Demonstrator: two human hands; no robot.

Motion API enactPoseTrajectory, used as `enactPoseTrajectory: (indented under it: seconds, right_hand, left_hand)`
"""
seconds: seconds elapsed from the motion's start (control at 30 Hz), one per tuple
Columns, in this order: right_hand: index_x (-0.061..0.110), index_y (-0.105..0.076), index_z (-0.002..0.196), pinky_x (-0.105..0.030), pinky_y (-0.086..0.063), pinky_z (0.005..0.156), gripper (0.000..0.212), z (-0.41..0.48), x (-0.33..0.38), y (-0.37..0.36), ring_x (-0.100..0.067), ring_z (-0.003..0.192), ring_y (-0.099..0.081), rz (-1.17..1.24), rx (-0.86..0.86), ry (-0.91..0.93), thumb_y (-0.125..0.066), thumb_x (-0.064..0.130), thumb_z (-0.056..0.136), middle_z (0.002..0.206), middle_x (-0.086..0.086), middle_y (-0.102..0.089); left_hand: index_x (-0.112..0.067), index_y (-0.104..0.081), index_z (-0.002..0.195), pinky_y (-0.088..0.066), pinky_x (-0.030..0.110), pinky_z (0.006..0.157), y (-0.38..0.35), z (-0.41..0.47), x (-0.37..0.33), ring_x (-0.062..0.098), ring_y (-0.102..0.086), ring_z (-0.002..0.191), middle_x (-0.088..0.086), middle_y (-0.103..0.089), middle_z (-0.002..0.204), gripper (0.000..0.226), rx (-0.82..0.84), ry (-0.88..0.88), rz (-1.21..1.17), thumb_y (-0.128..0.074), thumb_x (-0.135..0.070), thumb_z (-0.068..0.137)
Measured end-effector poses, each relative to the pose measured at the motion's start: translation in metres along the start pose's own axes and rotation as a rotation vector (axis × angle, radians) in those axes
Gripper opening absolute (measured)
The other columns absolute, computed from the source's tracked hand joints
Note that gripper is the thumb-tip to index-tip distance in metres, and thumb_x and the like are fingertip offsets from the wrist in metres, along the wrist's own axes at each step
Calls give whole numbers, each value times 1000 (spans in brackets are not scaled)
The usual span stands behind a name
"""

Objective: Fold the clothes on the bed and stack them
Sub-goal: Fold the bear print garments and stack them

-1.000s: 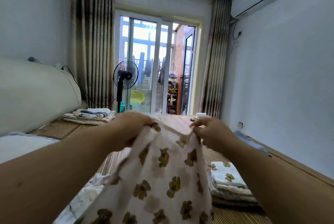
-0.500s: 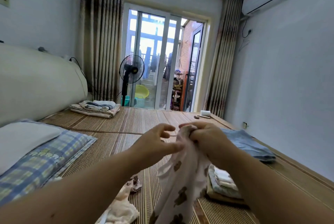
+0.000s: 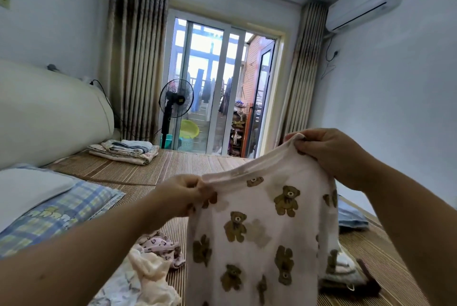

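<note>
I pinch the top point(image 3: 259, 226) by its hem, left hand point(image 3: 181, 194) lower, right hand point(image 3: 329, 152) higher; it hangs mid-frame.

Ahead of you a black standing fan point(image 3: 176, 101) stands before the sliding glass door point(image 3: 210, 83), with a yellow basin point(image 3: 189, 129) behind the glass and striped curtains point(image 3: 138, 58) at both sides. An air conditioner point(image 3: 363, 1) hangs high on your right. A plaid pillow point(image 3: 57, 209) lies at your left, below a cream headboard point(image 3: 49, 112).
</note>
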State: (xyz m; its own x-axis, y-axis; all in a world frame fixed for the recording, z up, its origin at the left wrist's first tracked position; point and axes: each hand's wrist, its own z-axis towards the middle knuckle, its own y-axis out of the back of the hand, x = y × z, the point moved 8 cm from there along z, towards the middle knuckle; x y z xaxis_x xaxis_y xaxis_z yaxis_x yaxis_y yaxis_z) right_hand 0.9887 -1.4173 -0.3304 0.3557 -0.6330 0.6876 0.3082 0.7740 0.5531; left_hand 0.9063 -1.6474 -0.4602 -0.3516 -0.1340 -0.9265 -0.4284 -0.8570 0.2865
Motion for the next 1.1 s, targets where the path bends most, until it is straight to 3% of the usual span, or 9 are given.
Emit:
enactPoseTrajectory:
  seconds: [0.17, 0.3, 0.43, 0.53, 0.63, 0.77, 0.9, 1.0, 1.1]
  right_hand:
    - [27, -74, 86, -27, -58, 67, 18, -2, -19, 3, -18, 72, -69, -99, -50, -35, -58, 25, 94, 77, 1, -72]
    - [29, -73, 83, -14, -51, 55, 15, 1, -27, -2, -9, 67, -67, -94, -63, -16, -61, 23, 92, 73, 6, -71]
    - [36, -69, 88, -13, -42, 61, 10, 7, -32, -2, -5, 72, -60, -440, -89, 46, -69, 26, 86, 77, 16, -65]
    - [24, -75, 96, -11, -34, 60, 12, 7, -33, 3, -2, 71, -53, -603, -178, 91, -66, 26, 89, 76, 16, -61]
    - [20, -75, 81, -22, -38, 57, 19, 6, -41, 6, -10, 72, -58, -413, -272, 50, -60, 26, 92, 76, 7, -68]
    - [18, -68, 86, -27, -43, 62, 20, 4, -56, -8, -17, 79, -58, 58, -300, -108, -55, 31, 96, 87, -3, -65]
    - [21, -66, 87, -27, -47, 63, 19, 5, -54, -10, -17, 79, -59, 81, -257, -104, -55, 34, 95, 89, -2, -63]
    - [23, -67, 85, -23, -45, 59, 19, 4, -50, -8, -15, 76, -61, 12, -218, -77, -57, 37, 93, 85, 0, -65]
    - [23, -69, 82, -20, -44, 56, 19, 2, -43, -6, -14, 71, -62, -3, -218, -38, -60, 38, 90, 79, 1, -66]
  left_hand:
    - [4, -63, 101, -59, 37, 70, 28, 1, -16, 34, -69, 81, 21, -70, 89, 42, -65, 67, -169, -61, -32, 80]
    - [2, -66, 99, -58, 44, 78, 44, 3, -32, 38, -69, 85, 24, -70, 92, 31, -207, 29, -76, -56, -26, 91]
    - [-8, -70, 91, -55, 26, 55, 62, 5, -47, 21, -70, 65, 11, -73, 76, 25, -309, -45, 32, -54, -27, 95]
    - [-19, -70, 85, -48, 16, 47, 76, 4, -59, 10, -69, 61, 0, -73, 71, 22, -404, -96, 152, -53, -28, 95]
    - [-20, -69, 83, -47, 22, 55, 83, 4, -59, 13, -67, 69, -2, -71, 69, 23, -464, -82, 171, -52, -28, 96]
    - [-18, -67, 86, -53, 30, 59, 72, 4, -59, 20, -69, 71, 4, -71, 71, 31, -391, -84, 190, -46, -37, 98]
    - [-16, -66, 79, -54, 37, 68, 73, -1, -71, 24, -66, 74, 9, -68, 74, 35, -379, -147, 422, -45, -35, 98]
    - [-11, -65, 76, -51, 32, 64, 81, -3, -70, 22, -64, 69, 6, -66, 67, 34, -381, -149, 249, -46, -28, 98]
    - [-8, -63, 88, -56, 32, 62, 69, -2, -63, 22, -69, 69, 7, -68, 69, 30, -230, -97, 61, -47, -32, 97]
